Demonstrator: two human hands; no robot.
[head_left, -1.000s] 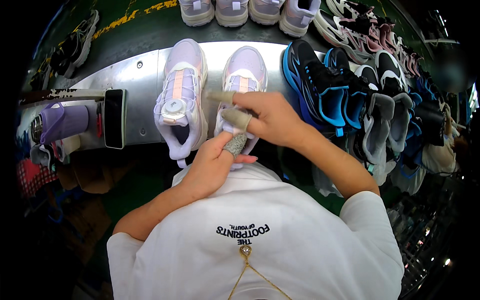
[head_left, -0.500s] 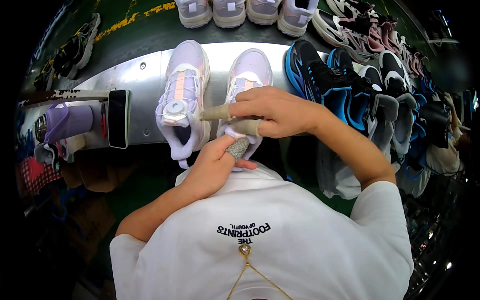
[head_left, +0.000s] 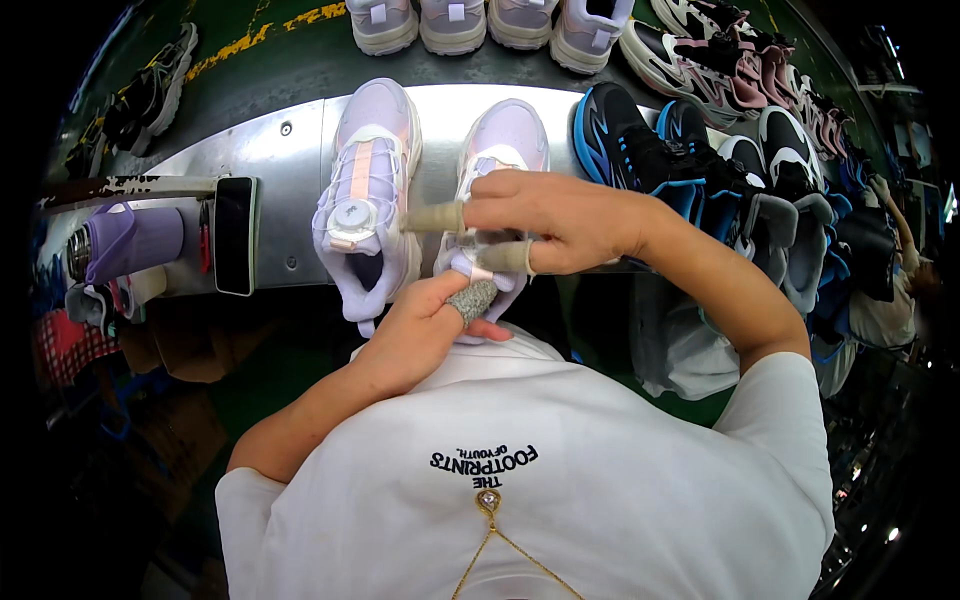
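Observation:
A lilac sneaker (head_left: 508, 128) lies toe away on the metal bench, its tongue and middle largely covered by my hands. My left hand (head_left: 420, 325) grips it at the collar and tongue; a grey wrap covers one finger. Above it, my right hand (head_left: 565, 220) has two fingers in beige finger cots closing around a blurred, pale lacing dial, their tips smeared by motion. To the left stands the matching lilac sneaker (head_left: 375, 110), untouched, with a white round dial (head_left: 352, 217) and thin lacing across its tongue.
Black-and-blue sneakers (head_left: 620, 135) and black-and-white ones (head_left: 785, 145) line the bench at right. Several lilac-grey shoes (head_left: 455, 30) stand on the dark surface beyond. At left are a phone (head_left: 236, 235) and a purple tumbler (head_left: 140, 243). Another person's arm (head_left: 900, 225) shows far right.
My right hand has shifted slightly to the right, its fingers blurring at the dial. The left hand keeps its hold, and both sneakers stay in place.

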